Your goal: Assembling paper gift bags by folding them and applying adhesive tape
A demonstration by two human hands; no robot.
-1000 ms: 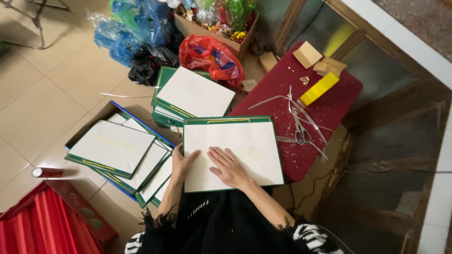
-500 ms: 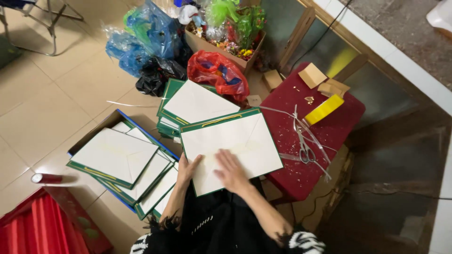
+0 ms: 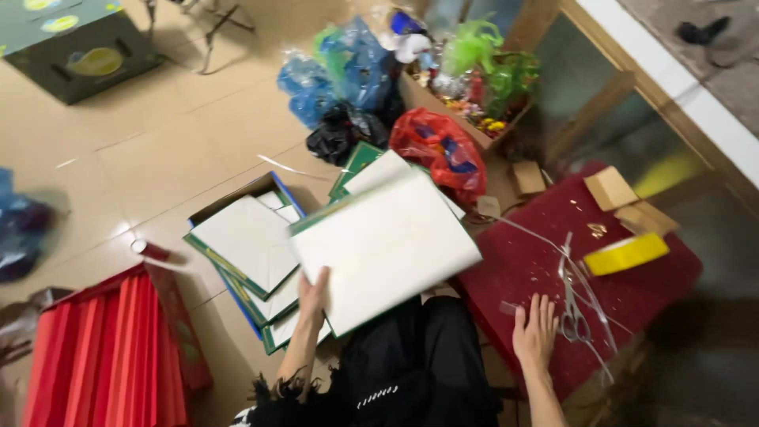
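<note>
My left hand (image 3: 313,296) grips the near edge of a large white board with green trim (image 3: 385,246) and holds it tilted above my lap. My right hand (image 3: 535,332) is off the board, fingers spread, flat on the red cloth-covered table (image 3: 632,300) just left of a pair of scissors (image 3: 571,308). More white green-edged boards (image 3: 245,241) lie stacked in a flat cardboard box on the floor to the left, and another stack (image 3: 360,162) sits behind the lifted board.
A yellow tape roll (image 3: 626,254) and small cardboard boxes (image 3: 610,188) lie on the red table. A red plastic bag (image 3: 439,150), blue bags (image 3: 348,75) and a box of coloured goods stand at the back. Red folded sheets (image 3: 103,356) lie at the lower left.
The board has been lifted and swung left, held by my left hand alone. My right hand left the board and moved right onto the red table near the scissors.
</note>
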